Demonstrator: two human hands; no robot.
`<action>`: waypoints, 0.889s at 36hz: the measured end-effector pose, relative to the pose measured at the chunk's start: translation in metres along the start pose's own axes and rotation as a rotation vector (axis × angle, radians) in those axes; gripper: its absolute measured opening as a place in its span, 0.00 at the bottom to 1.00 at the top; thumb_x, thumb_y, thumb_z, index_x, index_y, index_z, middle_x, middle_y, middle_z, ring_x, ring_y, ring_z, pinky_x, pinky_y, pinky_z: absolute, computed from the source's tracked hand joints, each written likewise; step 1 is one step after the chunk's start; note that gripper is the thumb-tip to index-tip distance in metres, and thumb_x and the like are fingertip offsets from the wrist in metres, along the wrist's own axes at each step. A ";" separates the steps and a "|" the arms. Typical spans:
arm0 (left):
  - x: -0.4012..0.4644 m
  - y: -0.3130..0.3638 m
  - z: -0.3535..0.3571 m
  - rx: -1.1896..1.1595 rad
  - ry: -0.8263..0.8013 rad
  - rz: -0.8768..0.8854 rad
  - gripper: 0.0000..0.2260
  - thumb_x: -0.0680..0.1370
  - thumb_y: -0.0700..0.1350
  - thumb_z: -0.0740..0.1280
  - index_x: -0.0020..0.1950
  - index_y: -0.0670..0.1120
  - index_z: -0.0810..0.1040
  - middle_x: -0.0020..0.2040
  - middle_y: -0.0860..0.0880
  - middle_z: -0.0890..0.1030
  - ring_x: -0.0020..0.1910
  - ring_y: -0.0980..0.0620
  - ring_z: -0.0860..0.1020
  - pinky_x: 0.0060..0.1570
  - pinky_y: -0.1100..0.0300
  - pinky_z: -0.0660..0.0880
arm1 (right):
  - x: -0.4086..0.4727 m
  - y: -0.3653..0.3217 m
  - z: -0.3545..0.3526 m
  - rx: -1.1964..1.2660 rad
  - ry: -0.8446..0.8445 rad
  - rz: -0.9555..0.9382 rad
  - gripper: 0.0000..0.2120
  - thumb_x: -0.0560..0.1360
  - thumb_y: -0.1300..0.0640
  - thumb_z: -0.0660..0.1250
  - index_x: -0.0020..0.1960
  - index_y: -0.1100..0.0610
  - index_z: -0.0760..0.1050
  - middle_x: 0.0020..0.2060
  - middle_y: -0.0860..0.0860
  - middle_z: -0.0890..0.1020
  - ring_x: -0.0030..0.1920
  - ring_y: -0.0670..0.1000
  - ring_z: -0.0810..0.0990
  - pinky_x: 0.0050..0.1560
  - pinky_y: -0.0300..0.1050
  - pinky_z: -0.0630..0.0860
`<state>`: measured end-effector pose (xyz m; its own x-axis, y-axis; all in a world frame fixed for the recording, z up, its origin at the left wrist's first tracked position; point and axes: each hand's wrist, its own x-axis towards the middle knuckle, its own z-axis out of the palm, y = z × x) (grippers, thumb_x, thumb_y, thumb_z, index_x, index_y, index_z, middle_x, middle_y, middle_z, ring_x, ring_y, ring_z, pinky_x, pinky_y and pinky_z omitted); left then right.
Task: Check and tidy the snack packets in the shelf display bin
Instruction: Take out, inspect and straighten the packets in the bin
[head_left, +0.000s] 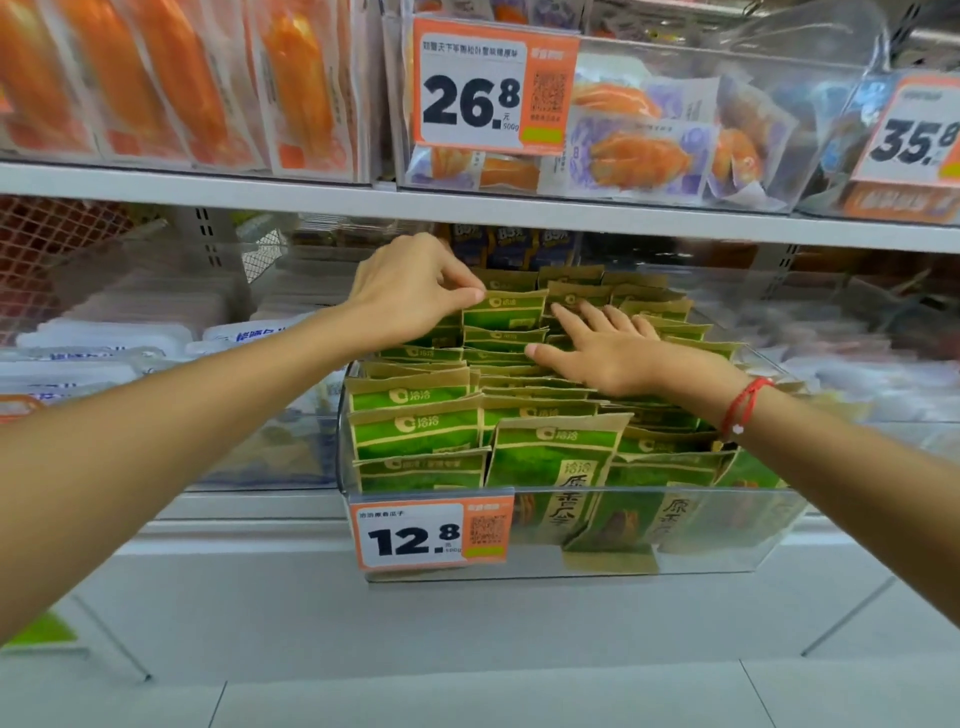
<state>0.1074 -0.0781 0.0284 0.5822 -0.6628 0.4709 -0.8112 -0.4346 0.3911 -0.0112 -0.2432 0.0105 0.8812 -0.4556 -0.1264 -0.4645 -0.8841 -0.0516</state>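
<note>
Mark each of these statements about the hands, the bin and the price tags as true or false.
1. The left hand pinches the top edge of a green packet. True.
2. The right hand holds a packet lifted clear of the bin. False: it lies flat, fingers spread, on the packet tops.
3. The bin's price tag reads 12.8. True.
4. The bin holds orange packets. False: its packets are green and tan; orange ones sit on the shelf above.
5. A red bracelet is on the right wrist. True.
</note>
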 end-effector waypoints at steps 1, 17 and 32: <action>-0.004 0.001 -0.002 -0.019 0.016 0.013 0.08 0.78 0.51 0.69 0.54 0.53 0.85 0.48 0.55 0.82 0.48 0.56 0.76 0.46 0.58 0.68 | 0.000 0.000 -0.001 0.035 0.043 -0.007 0.36 0.79 0.32 0.46 0.79 0.49 0.43 0.79 0.54 0.47 0.78 0.59 0.45 0.76 0.59 0.44; -0.081 0.033 -0.024 -0.311 0.336 0.061 0.11 0.78 0.52 0.69 0.60 0.54 0.81 0.56 0.56 0.77 0.56 0.54 0.76 0.56 0.48 0.76 | -0.060 -0.017 0.004 0.524 0.805 -0.366 0.11 0.78 0.55 0.67 0.59 0.51 0.80 0.51 0.49 0.85 0.52 0.49 0.82 0.54 0.53 0.79; -0.149 0.067 -0.046 -0.658 0.355 0.099 0.13 0.81 0.53 0.63 0.62 0.49 0.76 0.54 0.57 0.82 0.55 0.59 0.80 0.58 0.58 0.76 | -0.149 -0.052 0.014 0.675 1.122 -0.653 0.14 0.80 0.53 0.59 0.61 0.60 0.73 0.53 0.50 0.79 0.51 0.51 0.77 0.50 0.43 0.76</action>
<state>-0.0312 0.0190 0.0206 0.5808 -0.3955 0.7115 -0.7255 0.1447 0.6728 -0.1197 -0.1276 0.0184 0.4053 -0.1214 0.9061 0.3619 -0.8889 -0.2810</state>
